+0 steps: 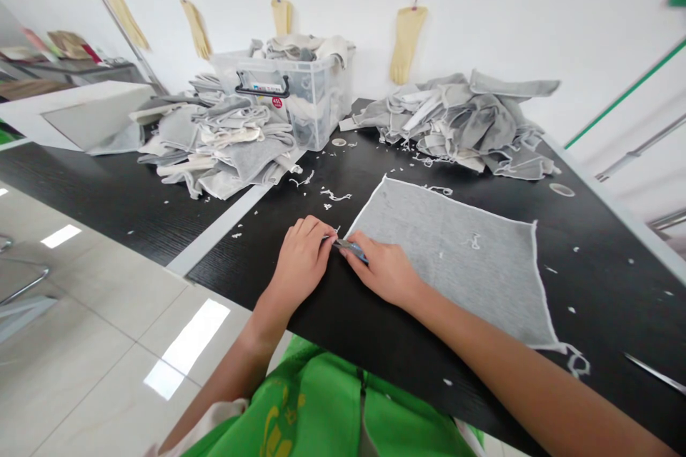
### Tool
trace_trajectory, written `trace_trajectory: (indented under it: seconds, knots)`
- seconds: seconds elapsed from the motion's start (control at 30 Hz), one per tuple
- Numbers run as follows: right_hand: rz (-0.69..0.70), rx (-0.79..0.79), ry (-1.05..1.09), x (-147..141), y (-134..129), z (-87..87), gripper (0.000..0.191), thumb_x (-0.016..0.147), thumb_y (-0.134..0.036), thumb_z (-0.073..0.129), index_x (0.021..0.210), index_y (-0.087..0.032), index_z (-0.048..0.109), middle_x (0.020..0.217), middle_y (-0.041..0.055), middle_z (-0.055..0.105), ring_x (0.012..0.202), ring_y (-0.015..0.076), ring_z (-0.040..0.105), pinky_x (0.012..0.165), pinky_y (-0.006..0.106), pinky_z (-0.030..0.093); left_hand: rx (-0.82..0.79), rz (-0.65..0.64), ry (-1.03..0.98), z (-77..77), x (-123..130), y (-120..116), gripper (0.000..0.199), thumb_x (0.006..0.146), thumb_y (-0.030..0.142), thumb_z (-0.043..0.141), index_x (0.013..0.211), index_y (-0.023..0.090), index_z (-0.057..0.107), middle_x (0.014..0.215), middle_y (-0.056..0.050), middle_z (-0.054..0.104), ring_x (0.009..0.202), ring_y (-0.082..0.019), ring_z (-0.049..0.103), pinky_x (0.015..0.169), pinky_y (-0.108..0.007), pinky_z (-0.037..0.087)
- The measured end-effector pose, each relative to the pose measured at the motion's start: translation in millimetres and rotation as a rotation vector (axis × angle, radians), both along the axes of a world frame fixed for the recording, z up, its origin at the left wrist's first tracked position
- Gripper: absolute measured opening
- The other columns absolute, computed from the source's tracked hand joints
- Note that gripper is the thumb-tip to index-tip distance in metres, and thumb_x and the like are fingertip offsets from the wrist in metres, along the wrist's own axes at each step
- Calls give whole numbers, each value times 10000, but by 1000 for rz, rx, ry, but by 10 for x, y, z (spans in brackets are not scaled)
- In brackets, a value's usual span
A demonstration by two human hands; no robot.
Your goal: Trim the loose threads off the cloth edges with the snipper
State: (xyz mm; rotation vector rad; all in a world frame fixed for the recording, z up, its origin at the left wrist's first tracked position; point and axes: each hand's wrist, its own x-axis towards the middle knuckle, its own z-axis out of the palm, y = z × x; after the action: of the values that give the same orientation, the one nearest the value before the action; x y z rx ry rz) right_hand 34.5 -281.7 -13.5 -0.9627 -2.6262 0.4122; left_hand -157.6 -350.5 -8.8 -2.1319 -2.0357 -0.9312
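My right hand (pixel 383 268) is closed around a small pair of thread snips (pixel 351 248) with a bluish handle, its metal tip pointing left. My left hand (pixel 305 253) is closed in a pinch right at that tip; what lies between its fingers is hidden, though a wisp of white thread shows beside them. Under and beyond my right hand, a grey cloth (pixel 455 243) with white overlocked edges lies flat on the black table (pixel 332 314). Loose thread (pixel 474 240) rests on the cloth, and a longer thread tail (pixel 577 360) trails from its near right corner.
A heap of grey cloths (pixel 230 146) stands at the left, another heap (pixel 466 121) at the back right. Between them is a clear plastic bin (pixel 316 100) full of cloths. Thread scraps (pixel 336 196) dot the table. Metal tweezers or a blade (pixel 657 373) lie at the right edge.
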Motion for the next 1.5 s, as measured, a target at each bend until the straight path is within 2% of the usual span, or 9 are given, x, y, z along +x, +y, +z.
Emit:
trace_trajectory:
  seconds: [0.3, 0.9, 1.23, 1.37, 1.5]
  knots:
    - [0, 35, -2, -61, -15, 40, 265, 1113, -440, 383, 1192, -245, 546, 1045, 31, 764, 877, 206, 728, 694, 284, 409, 2, -5, 13, 17, 7, -12, 146, 1038, 252, 501, 1011, 227, 643, 1081, -57, 649, 1006, -238, 568, 911, -407, 445]
    - [20, 39, -67, -94, 17, -31, 288, 1118, -447, 372, 1181, -240, 562, 1063, 58, 763, 881, 214, 725, 678, 286, 411, -9, 10, 47, -2, 20, -4, 151, 1035, 260, 491, 1007, 234, 637, 1082, -70, 648, 1001, -251, 577, 891, -416, 445]
    - [26, 55, -110, -95, 33, -37, 321, 1126, -419, 335, 1183, -232, 589, 1028, 73, 761, 815, 209, 709, 654, 279, 384, -24, 10, 56, 11, 20, -11, 166, 1041, 259, 477, 1010, 229, 637, 1088, -71, 645, 1014, -253, 571, 899, -413, 439]
    - [31, 67, -98, -88, 31, -43, 315, 1127, -415, 333, 1175, -230, 583, 1007, 62, 759, 819, 211, 710, 654, 284, 381, -4, 33, 43, 19, 21, -9, 172, 1040, 250, 471, 1012, 229, 639, 1089, -73, 646, 1018, -252, 575, 911, -414, 439]
    - [2, -3, -34, -78, 24, -24, 292, 1114, -442, 372, 1196, -239, 565, 1030, 54, 761, 843, 210, 714, 686, 282, 400, 30, 88, 11, 0, -1, -2, 166, 1035, 260, 478, 1013, 233, 640, 1085, -78, 650, 1014, -256, 581, 911, -419, 447]
